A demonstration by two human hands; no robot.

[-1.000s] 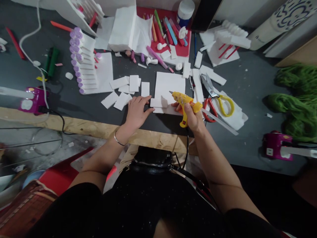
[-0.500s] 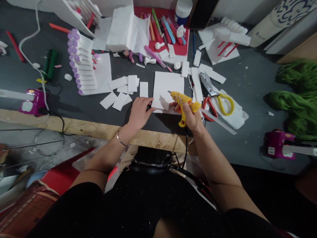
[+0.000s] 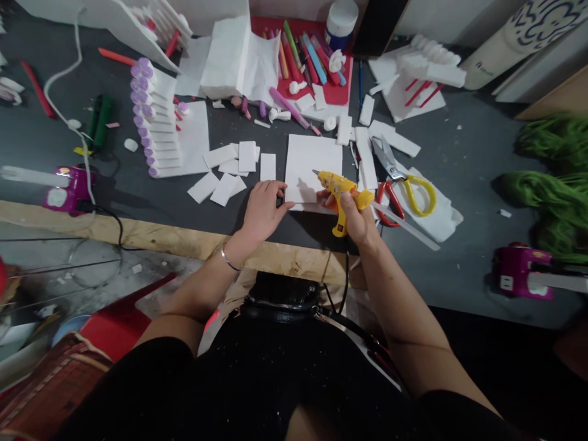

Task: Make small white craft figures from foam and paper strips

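Likely positioning step: my left grip [image 3: 263, 211] spread, at left edge of white board [image 3: 312, 150] on surface [image 3: 160, 211]; right grip [image 3: 359, 222] wrapped around glue gun [image 3: 339, 185]. Next calls for steady aim.

The glue gun [image 3: 339, 185] in the right grip [image 3: 361, 222] is yellow, the board [image 3: 310, 153] beside it plain white. Right of that grip come yellow-and-red-handled scissors [image 3: 397, 174] and, farther out, green yarn [image 3: 528, 190]. Left of the left grip [image 3: 263, 211], white rolls [image 3: 163, 125] end in lilac.
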